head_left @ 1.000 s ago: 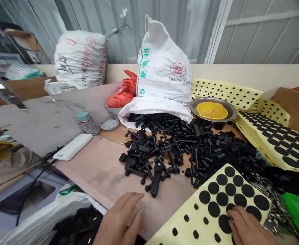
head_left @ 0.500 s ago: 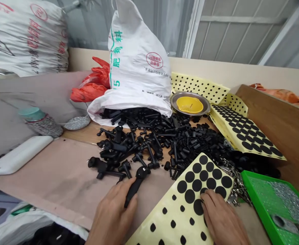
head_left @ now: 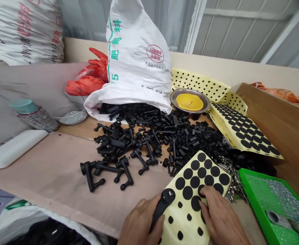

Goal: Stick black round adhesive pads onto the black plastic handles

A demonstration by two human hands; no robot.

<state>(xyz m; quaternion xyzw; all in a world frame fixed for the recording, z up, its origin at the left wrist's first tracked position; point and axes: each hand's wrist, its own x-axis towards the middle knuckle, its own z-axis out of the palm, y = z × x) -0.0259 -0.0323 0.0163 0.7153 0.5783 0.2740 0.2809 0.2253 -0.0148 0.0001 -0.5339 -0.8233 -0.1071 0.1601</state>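
A black crank handle (head_left: pixel 160 207) is gripped in my left hand (head_left: pixel 140 223), its round end with a bright metal bit in the middle pointing up and away from me. That end overlaps the left edge of a pale yellow sticker sheet (head_left: pixel 175 223). My right hand (head_left: pixel 221 217) is on the sheet, thumb and fingers bent together at its right side beside a black round sticker (head_left: pixel 195 203). Whether a sticker is lifted between these fingertips is hidden. Large round stickers fill the sheet's far part; small black dots are scattered nearer me.
Black crank handles (head_left: pixel 125 173) lie left of the sheet, before a heap of black parts (head_left: pixel 190 139) spilling from a white sack (head_left: pixel 139 64). Right stand metal pins (head_left: pixel 237 185) and a green tray (head_left: pixel 256 207). Further back are more sticker sheets (head_left: pixel 248 131) and a steel bowl (head_left: pixel 173 98).
My left hand has moved right with the crank handle, up to the sheet's edge. Several handles it covered now show. My right hand stays at the sheet, its thumb shifted slightly. The view has moved a little.
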